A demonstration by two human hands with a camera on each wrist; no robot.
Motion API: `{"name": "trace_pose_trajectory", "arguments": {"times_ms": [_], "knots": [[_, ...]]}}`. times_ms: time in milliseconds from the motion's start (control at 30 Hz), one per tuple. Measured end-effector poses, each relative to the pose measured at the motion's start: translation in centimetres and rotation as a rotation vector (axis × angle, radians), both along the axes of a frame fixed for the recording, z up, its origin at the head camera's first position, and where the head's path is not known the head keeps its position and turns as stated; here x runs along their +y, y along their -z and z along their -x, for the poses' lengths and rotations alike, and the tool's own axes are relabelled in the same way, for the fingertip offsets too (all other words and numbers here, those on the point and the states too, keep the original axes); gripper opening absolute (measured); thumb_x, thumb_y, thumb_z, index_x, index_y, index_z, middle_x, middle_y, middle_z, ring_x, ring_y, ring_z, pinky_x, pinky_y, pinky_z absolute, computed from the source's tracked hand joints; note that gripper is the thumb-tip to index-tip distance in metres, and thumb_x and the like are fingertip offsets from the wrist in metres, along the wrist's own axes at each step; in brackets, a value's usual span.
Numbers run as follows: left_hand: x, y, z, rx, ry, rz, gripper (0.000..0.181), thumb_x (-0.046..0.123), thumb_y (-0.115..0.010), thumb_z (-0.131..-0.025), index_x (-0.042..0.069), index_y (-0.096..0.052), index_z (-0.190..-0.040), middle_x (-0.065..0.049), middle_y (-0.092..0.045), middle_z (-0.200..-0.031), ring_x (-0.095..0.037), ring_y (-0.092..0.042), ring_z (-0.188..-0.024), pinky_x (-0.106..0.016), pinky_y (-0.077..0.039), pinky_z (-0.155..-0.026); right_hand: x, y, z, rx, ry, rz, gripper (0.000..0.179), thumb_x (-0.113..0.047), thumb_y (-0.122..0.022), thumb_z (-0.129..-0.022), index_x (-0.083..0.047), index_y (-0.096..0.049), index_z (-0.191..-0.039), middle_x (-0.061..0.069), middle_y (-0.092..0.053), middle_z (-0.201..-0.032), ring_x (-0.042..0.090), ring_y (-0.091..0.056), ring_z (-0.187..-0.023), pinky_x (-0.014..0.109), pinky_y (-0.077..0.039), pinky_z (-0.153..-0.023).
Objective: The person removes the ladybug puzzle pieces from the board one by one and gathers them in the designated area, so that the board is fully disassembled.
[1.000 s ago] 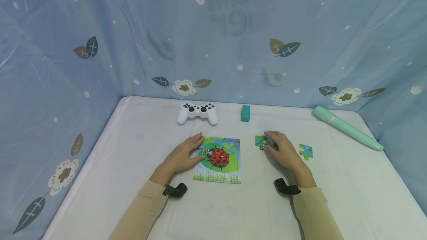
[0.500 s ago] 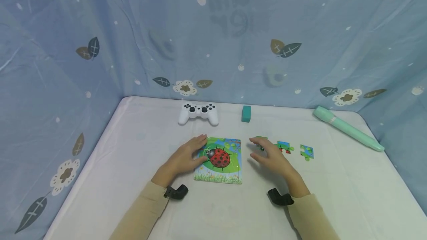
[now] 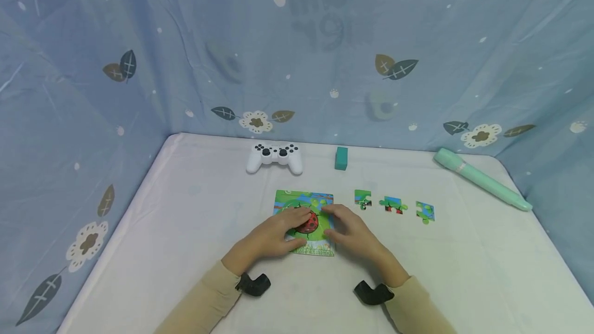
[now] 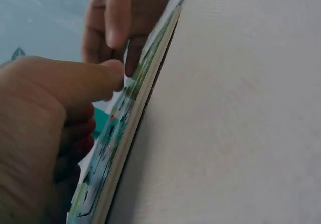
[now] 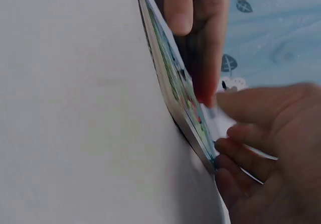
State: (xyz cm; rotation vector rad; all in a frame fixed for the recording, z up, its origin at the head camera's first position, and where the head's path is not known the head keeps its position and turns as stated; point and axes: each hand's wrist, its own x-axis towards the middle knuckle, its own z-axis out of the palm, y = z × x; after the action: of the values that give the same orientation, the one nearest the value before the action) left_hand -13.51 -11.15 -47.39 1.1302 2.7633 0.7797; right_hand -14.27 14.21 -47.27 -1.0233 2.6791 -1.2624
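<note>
A ladybug jigsaw puzzle (image 3: 309,226) in a flat square board lies on the table, its thin edge showing in both wrist views. Over its left and lower part lies my left hand (image 3: 276,232), fingers stretched across the ladybug and hiding some of the picture. My right hand (image 3: 355,236) is at the puzzle's right edge, thumb and fingers apart, fingertips over the board's surface. No loose piece shows between the fingers of either hand. To the right lie three loose puzzle pieces: a green one (image 3: 362,198), a blue and red one (image 3: 393,204) and a blue-green one (image 3: 425,211).
Behind the puzzle sit a white game controller (image 3: 275,157) and a small teal block (image 3: 341,159). A mint-green stick-shaped object (image 3: 482,178) lies at the right back. Blue patterned curtain (image 3: 334,40) hangs behind the white table (image 3: 209,179).
My right hand has left the loose pieces and moved left and nearer to the puzzle's right edge, uncovering the pieces. My left hand has slid right, from the puzzle's left edge over the ladybug.
</note>
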Motion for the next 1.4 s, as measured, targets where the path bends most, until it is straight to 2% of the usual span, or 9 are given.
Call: {"name": "trace_pose_trajectory", "arguments": {"times_ms": [200, 467, 800, 933, 1067, 1400], "knots": [[0.0, 0.4, 0.2, -0.016, -0.003, 0.022, 0.063, 0.041, -0.062, -0.090, 0.009, -0.045, -0.141, -0.003, -0.042, -0.148, -0.023, -0.036, -0.139, -0.038, -0.032, -0.115, -0.5, 0.4, 0.3, 0.053, 0.044, -0.077, 0.047, -0.014, -0.069, -0.085, -0.003, -0.054, -0.129, 0.008, -0.055, -0.127, 0.028, -0.050, -0.119, 0.049, -0.045, -0.098], [0.0, 0.5, 0.5, 0.015, 0.023, 0.038, 0.062, 0.043, -0.061, -0.090, 0.007, -0.048, -0.139, -0.002, -0.044, -0.147, -0.019, -0.037, -0.138, -0.037, -0.032, -0.115, -1.0, 0.2, 0.7, 0.039, 0.035, -0.155, 0.042, -0.018, -0.069, -0.085, -0.006, -0.060, -0.125, 0.008, -0.052, -0.119, 0.024, -0.045, -0.109, 0.046, -0.046, -0.090], [-0.1, 0.5, 0.6, 0.012, 0.017, 0.032, 0.065, 0.042, -0.063, -0.089, 0.006, -0.046, -0.140, -0.004, -0.043, -0.147, -0.020, -0.039, -0.137, -0.036, -0.034, -0.114, -1.8, 0.0, 1.1, -0.064, 0.046, -0.127, 0.036, -0.015, -0.070, -0.083, -0.007, -0.056, -0.115, 0.006, -0.050, -0.111, 0.022, -0.039, -0.102, 0.039, -0.041, -0.085], [-0.1, 0.6, 0.5, 0.014, 0.022, 0.032, 0.066, 0.043, -0.062, -0.089, 0.006, -0.045, -0.141, -0.004, -0.043, -0.147, -0.021, -0.039, -0.137, -0.036, -0.034, -0.114, -1.7, 0.0, 0.9, -0.077, 0.051, -0.109, 0.038, -0.013, -0.071, -0.083, -0.007, -0.055, -0.116, 0.007, -0.051, -0.113, 0.022, -0.039, -0.104, 0.042, -0.042, -0.087], [-0.1, 0.6, 0.5, 0.018, 0.023, 0.021, 0.065, 0.041, -0.064, -0.089, 0.006, -0.046, -0.140, -0.005, -0.044, -0.147, -0.022, -0.039, -0.137, -0.037, -0.036, -0.113, -1.5, 0.0, 0.7, -0.052, 0.052, -0.090, 0.040, -0.012, -0.071, -0.082, -0.006, -0.055, -0.118, 0.008, -0.052, -0.117, 0.023, -0.041, -0.106, 0.044, -0.042, -0.091], [-0.2, 0.5, 0.5, 0.000, 0.014, 0.013, 0.067, 0.042, -0.064, -0.088, 0.006, -0.044, -0.142, -0.006, -0.043, -0.147, -0.022, -0.040, -0.137, -0.037, -0.036, -0.113, -0.8, 0.0, 0.8, 0.024, 0.011, -0.098, 0.044, -0.009, -0.072, -0.081, -0.012, -0.058, -0.123, 0.003, -0.049, -0.115, 0.018, -0.044, -0.108, 0.041, -0.045, -0.091]]}}
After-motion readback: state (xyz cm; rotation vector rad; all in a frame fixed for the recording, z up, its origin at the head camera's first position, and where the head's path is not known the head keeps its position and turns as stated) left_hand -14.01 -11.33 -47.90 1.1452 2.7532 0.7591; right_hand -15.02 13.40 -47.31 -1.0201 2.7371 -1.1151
